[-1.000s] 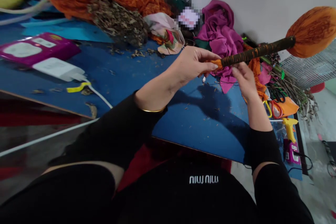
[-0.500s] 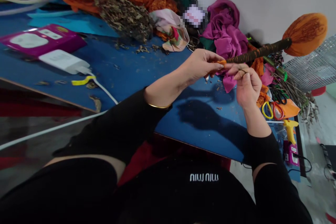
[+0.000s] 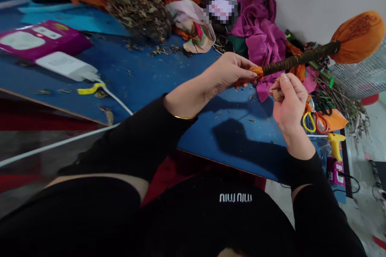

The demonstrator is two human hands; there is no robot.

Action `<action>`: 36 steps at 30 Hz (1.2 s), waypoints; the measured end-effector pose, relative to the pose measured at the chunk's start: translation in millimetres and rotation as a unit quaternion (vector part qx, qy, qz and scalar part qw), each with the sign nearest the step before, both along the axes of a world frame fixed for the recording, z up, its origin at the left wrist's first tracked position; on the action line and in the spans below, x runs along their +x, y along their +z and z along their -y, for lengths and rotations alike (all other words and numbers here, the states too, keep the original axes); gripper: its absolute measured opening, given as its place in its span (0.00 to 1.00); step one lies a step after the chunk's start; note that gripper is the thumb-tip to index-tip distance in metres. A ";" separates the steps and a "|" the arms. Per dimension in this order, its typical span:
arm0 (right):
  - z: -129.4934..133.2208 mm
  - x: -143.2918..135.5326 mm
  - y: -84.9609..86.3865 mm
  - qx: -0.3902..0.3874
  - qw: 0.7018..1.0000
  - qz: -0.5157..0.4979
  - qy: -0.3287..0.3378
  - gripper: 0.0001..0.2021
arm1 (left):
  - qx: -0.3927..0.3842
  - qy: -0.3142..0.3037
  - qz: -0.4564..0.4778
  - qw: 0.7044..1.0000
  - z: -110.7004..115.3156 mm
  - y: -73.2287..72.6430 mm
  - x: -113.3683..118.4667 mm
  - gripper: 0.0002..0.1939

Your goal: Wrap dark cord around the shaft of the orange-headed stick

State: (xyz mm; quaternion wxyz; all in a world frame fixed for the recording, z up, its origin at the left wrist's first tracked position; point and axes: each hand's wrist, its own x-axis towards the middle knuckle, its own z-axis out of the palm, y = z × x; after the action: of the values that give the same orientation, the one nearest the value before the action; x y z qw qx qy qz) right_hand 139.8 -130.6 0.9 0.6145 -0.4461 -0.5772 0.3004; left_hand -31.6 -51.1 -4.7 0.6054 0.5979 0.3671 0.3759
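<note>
Most of the stem [image 3: 291, 62] wears dark wrapping; its orange left end [image 3: 257, 72], pinched in the left hand [image 3: 226, 73], is uncovered. The right hand [image 3: 288, 106] presses thumb to fingers, contents unclear.

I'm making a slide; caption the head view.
Left hand gripping a dark wrapped stick with orange cloth bulb, above a blue table.

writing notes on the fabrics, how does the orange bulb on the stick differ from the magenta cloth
The orange bulb is gathered into a rounded shape, while the magenta cloth lies in loose folds. The bulb sits on a dark wrapped stick held by the left hand; the magenta cloth is heaped on the blue table. Both look like thin fabric.
</note>
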 end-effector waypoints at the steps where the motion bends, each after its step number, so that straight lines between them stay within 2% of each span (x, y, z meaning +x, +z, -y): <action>1: 2.7 -1.5 -0.1 0.006 1.000 0.004 -0.002 0.24 | -0.007 -0.001 0.004 1.000 0.8 1.2 0.4 0.11; 8: 0.5 1.9 -0.1 0.052 0.998 0.031 -0.007 0.24 | -0.028 -0.011 0.005 1.000 5.3 3.8 7.0 0.05; 12: -1.8 10.5 10.7 0.085 0.992 0.093 0.002 0.25 | -0.022 -0.008 -0.012 1.000 6.3 4.9 5.4 0.04; 15: 2.6 17.8 22.1 0.108 0.981 0.160 -0.017 0.24 | -0.012 -0.011 -0.026 1.000 5.8 4.3 4.4 0.05; 20: 10.7 24.0 34.8 0.083 0.963 0.250 -0.051 0.20 | 0.047 -0.020 -0.067 0.996 3.5 -2.5 6.2 0.05; 25: 4.3 24.0 31.6 0.113 0.964 0.240 -0.012 0.19 | 0.071 -0.031 -0.099 0.992 2.5 -8.6 8.4 0.06; 36: -14.9 29.3 18.9 0.130 0.966 0.221 0.036 0.18 | 0.078 -0.043 -0.113 0.990 12.1 -9.7 15.5 0.08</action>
State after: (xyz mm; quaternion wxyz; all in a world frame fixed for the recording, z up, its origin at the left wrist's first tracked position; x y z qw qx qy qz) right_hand 169.1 -115.7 19.8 0.5134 -0.3965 -0.7483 0.1386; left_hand -16.1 -63.3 -14.4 0.5274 0.6972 0.3767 0.3065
